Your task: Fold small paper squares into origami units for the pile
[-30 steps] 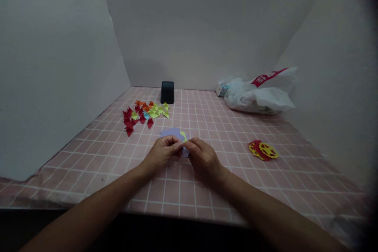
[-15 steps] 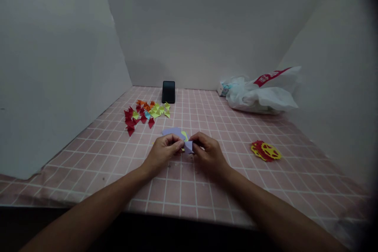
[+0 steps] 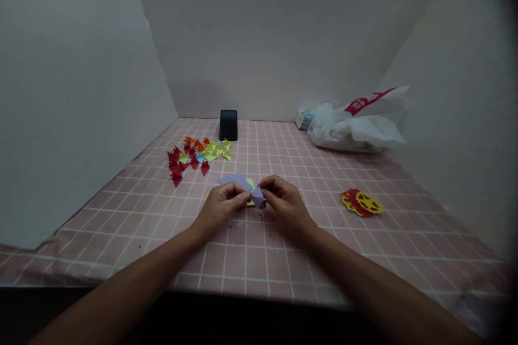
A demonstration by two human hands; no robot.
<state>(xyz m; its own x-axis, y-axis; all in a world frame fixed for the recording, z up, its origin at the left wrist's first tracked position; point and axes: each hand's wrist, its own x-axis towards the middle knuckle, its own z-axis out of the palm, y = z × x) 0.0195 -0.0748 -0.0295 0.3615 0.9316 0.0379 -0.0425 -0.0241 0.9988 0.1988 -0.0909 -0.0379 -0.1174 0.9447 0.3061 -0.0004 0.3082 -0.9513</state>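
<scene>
My left hand and my right hand meet over the middle of the pink checked table. Both pinch a small folded purple paper piece between their fingertips. Just behind the hands lie flat paper sheets, a purple one on top and a yellow-green one peeking out beside it. Further back on the left is a scatter of several small folded paper triangles in red, orange, yellow-green and blue.
A black phone stands propped against the back wall. A white plastic bag lies at the back right. Red and yellow paper cut-outs lie on the right. White walls close in on the left, back and right.
The hands have drawn slightly apart and the purple piece between them now shows more clearly, turned and lifted a little. The view has shifted slightly.
</scene>
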